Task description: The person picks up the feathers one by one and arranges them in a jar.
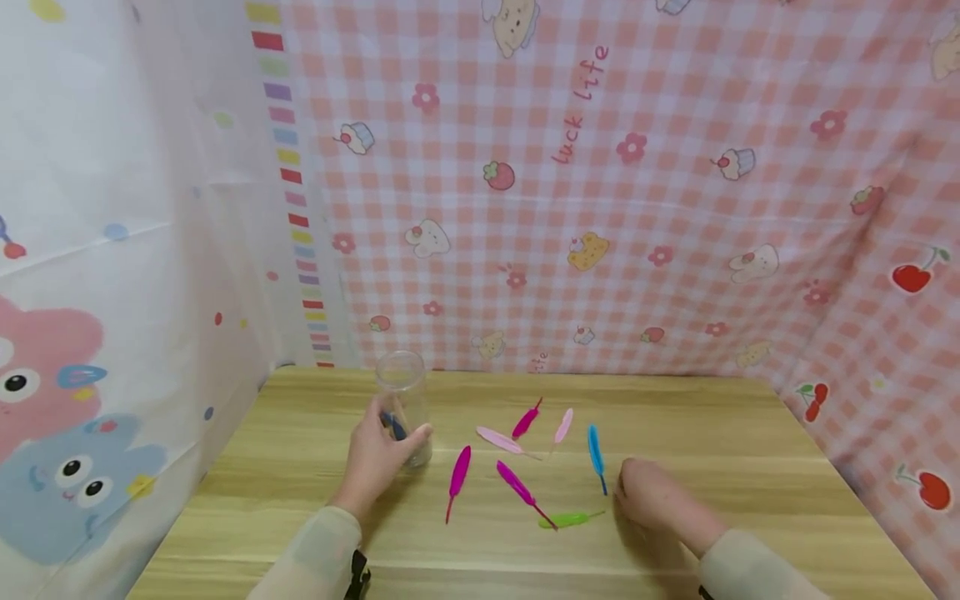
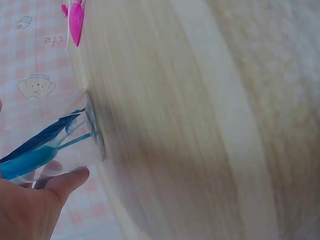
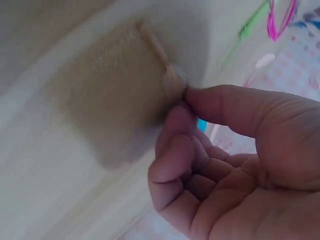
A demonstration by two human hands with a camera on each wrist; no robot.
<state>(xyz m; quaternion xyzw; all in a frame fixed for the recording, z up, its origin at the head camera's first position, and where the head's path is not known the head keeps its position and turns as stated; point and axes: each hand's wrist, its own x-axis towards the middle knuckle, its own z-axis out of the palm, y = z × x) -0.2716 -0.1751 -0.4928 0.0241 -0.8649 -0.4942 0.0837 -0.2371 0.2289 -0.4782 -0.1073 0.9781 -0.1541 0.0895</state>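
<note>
A small pale feather (image 3: 174, 82), by its look, sits pinched between the thumb and forefinger of my right hand (image 1: 654, 496), lower right in the head view; a light grip should spare it. My left hand (image 1: 378, 454) wraps the clear jar (image 1: 414, 404), left of centre, best kept steady. My right hand's other fingers curl inward, beside the loose feathers (image 1: 516, 482).

Pink-and-white gingham cloth (image 1: 562, 200) fills the back, cupcakes (image 1: 737, 164) and strawberries (image 1: 500, 176) everywhere, "luck life" lettering (image 1: 592, 83) climbing the middle! On the left, white cloth (image 1: 187, 333) flashes big-eyed cartoon figures (image 1: 71, 525); cherries (image 1: 821, 403) dot the gingham right wall (image 1: 862, 350); below, a softly lit wood-grain desk (image 1: 735, 442)!
</note>
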